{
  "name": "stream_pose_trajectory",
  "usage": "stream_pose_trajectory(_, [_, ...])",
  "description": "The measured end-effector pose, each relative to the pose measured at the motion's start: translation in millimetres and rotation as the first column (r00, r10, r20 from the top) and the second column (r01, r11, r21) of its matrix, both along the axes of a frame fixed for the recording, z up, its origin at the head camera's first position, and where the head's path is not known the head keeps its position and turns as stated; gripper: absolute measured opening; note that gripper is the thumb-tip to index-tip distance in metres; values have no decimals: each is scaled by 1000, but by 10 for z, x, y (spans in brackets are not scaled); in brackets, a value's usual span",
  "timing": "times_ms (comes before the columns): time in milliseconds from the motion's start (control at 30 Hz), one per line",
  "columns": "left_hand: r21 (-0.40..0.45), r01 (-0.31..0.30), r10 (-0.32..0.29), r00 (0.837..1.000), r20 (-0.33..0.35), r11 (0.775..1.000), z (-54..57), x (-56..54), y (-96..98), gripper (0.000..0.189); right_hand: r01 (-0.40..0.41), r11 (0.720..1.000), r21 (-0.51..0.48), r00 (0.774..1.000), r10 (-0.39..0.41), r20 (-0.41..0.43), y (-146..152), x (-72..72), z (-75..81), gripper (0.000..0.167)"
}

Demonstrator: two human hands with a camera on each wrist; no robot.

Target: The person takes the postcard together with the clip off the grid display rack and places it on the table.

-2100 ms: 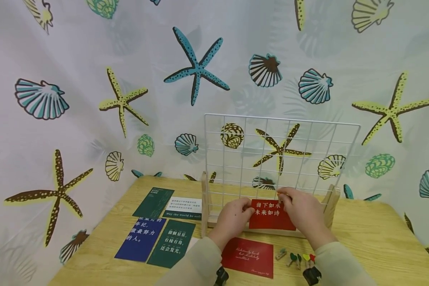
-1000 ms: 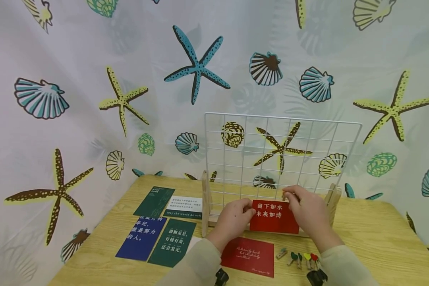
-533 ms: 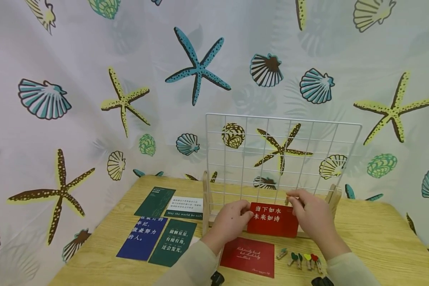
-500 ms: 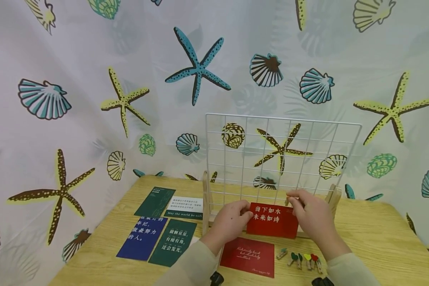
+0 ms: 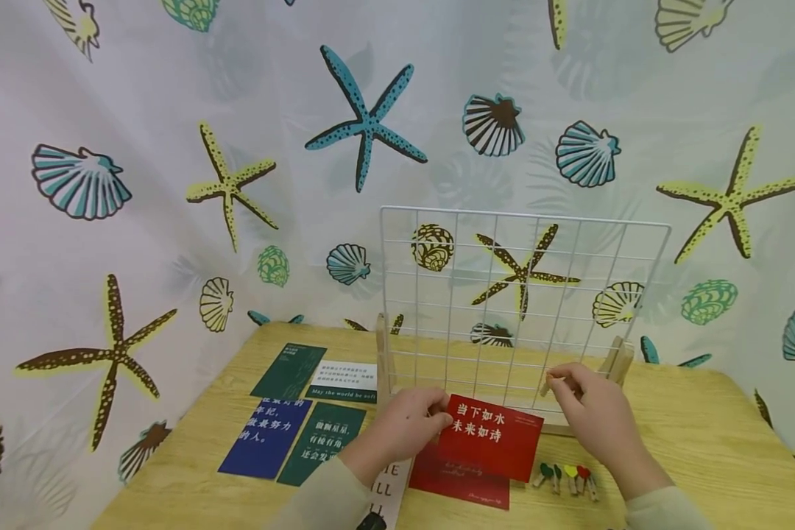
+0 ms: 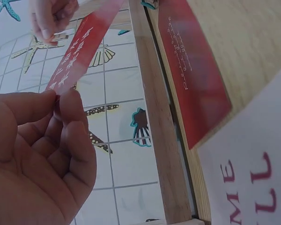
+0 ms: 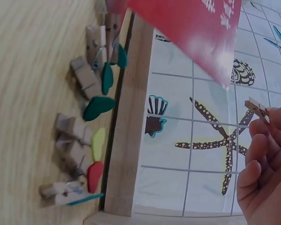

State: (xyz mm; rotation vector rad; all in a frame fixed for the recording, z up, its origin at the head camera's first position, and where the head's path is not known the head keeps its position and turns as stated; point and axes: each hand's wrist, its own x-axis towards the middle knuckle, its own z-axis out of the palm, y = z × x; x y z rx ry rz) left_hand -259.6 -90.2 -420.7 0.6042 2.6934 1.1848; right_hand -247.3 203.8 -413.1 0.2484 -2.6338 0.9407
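My left hand (image 5: pixel 400 430) pinches the left edge of a red card (image 5: pixel 493 442) with white writing, between thumb and index finger. The card hangs tilted in front of the wire grid rack (image 5: pixel 523 216), above another red card (image 5: pixel 460 496) lying on the table. To the right, apart from the held card, my right hand (image 5: pixel 592 412) pinches a small wooden clothespin (image 7: pixel 255 108) in front of the grid. In the left wrist view, the held card (image 6: pixel 84 47) appears nearly edge-on, and the other fingers of my left hand (image 6: pixel 42 154) are curled.
Several clothespins with coloured hearts (image 5: pixel 573 472) lie on the table at the right. Green card (image 5: pixel 288 370), white-and-green card (image 5: pixel 343 381), blue card (image 5: pixel 265 440) and another green card (image 5: pixel 321 444) lie left of the rack. A white lettered card (image 5: pixel 389 500) lies near the front.
The held red card has moved down, left and away from the grid, tilting as it goes. My right hand has come away from the card, moving right and down with the clothespin.
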Motion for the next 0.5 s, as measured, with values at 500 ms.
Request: stream_pose_trajectory(500, [22, 146, -147, 959, 240, 989, -23, 363, -217, 20, -124, 989, 81, 935, 89, 344, 228, -42, -278, 12])
